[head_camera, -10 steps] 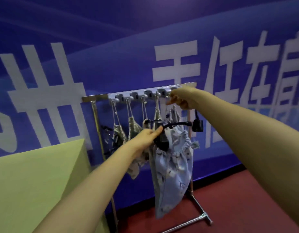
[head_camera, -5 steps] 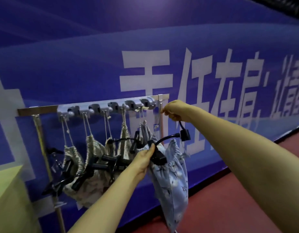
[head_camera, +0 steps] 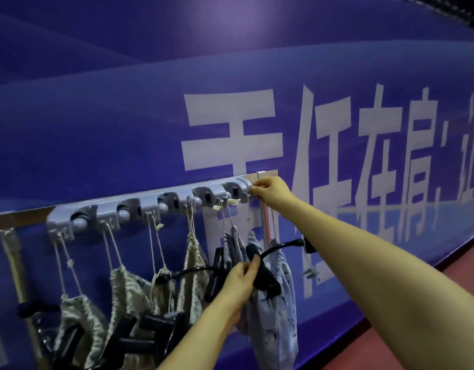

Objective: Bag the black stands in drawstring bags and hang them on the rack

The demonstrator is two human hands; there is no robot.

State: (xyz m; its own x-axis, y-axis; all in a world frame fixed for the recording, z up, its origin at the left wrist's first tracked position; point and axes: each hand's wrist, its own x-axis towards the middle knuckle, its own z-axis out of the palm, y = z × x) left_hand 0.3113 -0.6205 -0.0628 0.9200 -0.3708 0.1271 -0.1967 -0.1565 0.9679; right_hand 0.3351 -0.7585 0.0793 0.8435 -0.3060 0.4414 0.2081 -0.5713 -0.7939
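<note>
Stand (head_camera: 266, 279) in left hand (head_camera: 238, 285) disappears behind right forearm (head_camera: 364, 252).

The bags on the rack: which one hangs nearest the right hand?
The light blue bag at the rack's right end, below the right hand; the left hand grips its black stand. The others hang further left.

Blue wall banner (head_camera: 124, 108) reads, in white, "任在肩".

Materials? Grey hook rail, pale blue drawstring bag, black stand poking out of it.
Grey hook rail: moulded plastic, matte, rounded clips. Pale blue drawstring bag: thin cloth, gathers and folds. Black stand: likely hard plastic clamp, rubbery bent neck, faint sheen.
</note>
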